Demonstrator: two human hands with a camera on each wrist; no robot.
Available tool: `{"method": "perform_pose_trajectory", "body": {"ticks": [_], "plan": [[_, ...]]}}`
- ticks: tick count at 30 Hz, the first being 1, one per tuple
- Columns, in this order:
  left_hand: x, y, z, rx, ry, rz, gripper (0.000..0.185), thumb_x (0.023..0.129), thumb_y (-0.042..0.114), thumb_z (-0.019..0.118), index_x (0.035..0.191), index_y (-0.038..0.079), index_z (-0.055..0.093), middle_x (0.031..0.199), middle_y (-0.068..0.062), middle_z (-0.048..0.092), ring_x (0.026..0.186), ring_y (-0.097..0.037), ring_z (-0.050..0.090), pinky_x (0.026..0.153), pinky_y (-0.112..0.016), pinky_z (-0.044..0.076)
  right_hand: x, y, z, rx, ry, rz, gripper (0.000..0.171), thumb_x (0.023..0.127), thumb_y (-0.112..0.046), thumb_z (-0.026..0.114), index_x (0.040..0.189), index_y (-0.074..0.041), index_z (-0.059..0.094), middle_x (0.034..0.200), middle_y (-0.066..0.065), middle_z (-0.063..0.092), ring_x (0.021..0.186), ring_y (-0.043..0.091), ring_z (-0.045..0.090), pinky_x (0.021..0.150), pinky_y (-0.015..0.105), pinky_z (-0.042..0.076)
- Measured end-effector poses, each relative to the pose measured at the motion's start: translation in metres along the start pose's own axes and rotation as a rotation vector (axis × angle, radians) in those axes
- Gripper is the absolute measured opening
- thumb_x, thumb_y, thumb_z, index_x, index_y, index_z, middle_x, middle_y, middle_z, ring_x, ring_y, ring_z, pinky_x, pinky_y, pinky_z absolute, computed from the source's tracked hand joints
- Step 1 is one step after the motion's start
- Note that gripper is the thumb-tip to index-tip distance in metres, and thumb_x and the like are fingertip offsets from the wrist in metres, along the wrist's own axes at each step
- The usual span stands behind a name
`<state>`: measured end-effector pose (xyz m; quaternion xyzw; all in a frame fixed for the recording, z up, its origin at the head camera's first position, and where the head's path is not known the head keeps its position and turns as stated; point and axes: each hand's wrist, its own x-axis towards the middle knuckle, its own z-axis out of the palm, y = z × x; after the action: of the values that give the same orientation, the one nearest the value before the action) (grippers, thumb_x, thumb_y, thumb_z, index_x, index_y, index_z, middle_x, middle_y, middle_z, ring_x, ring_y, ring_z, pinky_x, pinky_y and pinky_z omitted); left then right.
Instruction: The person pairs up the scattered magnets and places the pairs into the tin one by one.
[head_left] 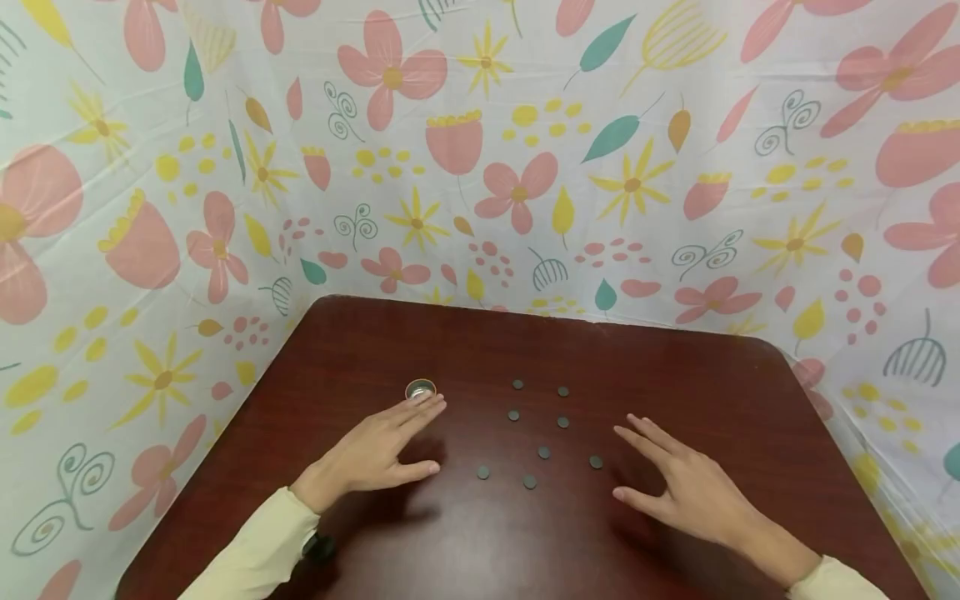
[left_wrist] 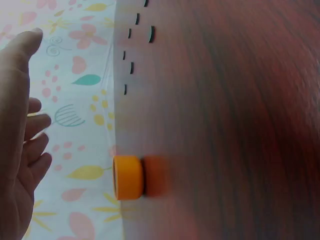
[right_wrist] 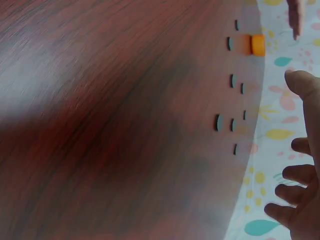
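A small round orange cup (head_left: 420, 389) with a shiny inside stands on the dark wooden table (head_left: 465, 550). My left hand (head_left: 416, 429) is flat with straight fingers, its fingertips (head_left: 429, 405) right by the cup's near rim. In the left wrist view the cup (left_wrist: 129, 177) sits apart from the left hand (left_wrist: 35, 75). Several small dark discs (head_left: 543, 452) lie scattered at the table's middle. My right hand (head_left: 637, 462) is spread open just right of them and holds nothing. The right wrist view shows the discs (right_wrist: 218, 122), the cup (right_wrist: 257, 44) and the right hand (right_wrist: 300, 110).
A flower-patterned cloth (head_left: 525, 167) walls the table at the back and on both sides. Both forearms wear pale yellow sleeves (head_left: 255, 558). The table's rounded far right corner (head_left: 772, 346) lies beyond my right hand.
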<state>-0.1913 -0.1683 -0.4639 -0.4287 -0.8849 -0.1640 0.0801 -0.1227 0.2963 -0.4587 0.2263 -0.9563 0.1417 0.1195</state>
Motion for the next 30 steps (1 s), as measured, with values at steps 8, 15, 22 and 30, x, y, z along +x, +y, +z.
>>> {"method": "perform_pose_trajectory", "body": {"ticks": [8, 15, 22, 30], "plan": [[0.01, -0.004, 0.025, -0.373, 0.007, -0.084, 0.065, 0.094, 0.053, 0.07, 0.148, 0.018, 0.057, 0.147, 0.004, 0.057, 0.135, -0.013, 0.055, 0.104, -0.039, 0.05, 0.014, -0.008, 0.018, 0.274, -0.026, 0.018, 0.062, 0.081, -0.04, 0.087, 0.138, -0.027, 0.064, 0.134, -0.007, 0.065, 0.121, 0.019, 0.065, 0.091, 0.047, 0.056], [0.019, -0.009, 0.047, -0.53, 0.04, -0.047, 0.054, 0.09, 0.04, 0.08, 0.134, 0.011, 0.069, 0.133, 0.005, 0.068, 0.123, -0.011, 0.063, 0.099, -0.034, 0.053, 0.026, -0.011, 0.035, 0.431, -0.051, -0.016, 0.051, 0.083, -0.035, 0.087, 0.13, -0.023, 0.07, 0.123, -0.003, 0.07, 0.11, 0.016, 0.067, 0.085, 0.039, 0.057], [0.028, -0.01, 0.064, -0.561, 0.021, -0.023, 0.044, 0.087, 0.039, 0.082, 0.122, 0.012, 0.077, 0.115, 0.003, 0.074, 0.108, -0.008, 0.064, 0.089, -0.031, 0.055, 0.035, -0.018, 0.052, 0.596, -0.094, -0.065, 0.043, 0.086, -0.033, 0.084, 0.121, -0.009, 0.075, 0.106, 0.004, 0.071, 0.088, 0.019, 0.068, 0.066, 0.031, 0.055], [0.031, -0.01, 0.077, -0.585, -0.065, -0.072, 0.043, 0.088, 0.046, 0.08, 0.123, 0.022, 0.077, 0.112, 0.015, 0.071, 0.098, -0.007, 0.059, 0.084, -0.028, 0.052, 0.039, -0.03, 0.075, 0.67, -0.13, -0.057, 0.034, 0.086, -0.028, 0.085, 0.112, -0.009, 0.079, 0.096, 0.001, 0.071, 0.077, 0.008, 0.065, 0.066, 0.027, 0.056]]}}
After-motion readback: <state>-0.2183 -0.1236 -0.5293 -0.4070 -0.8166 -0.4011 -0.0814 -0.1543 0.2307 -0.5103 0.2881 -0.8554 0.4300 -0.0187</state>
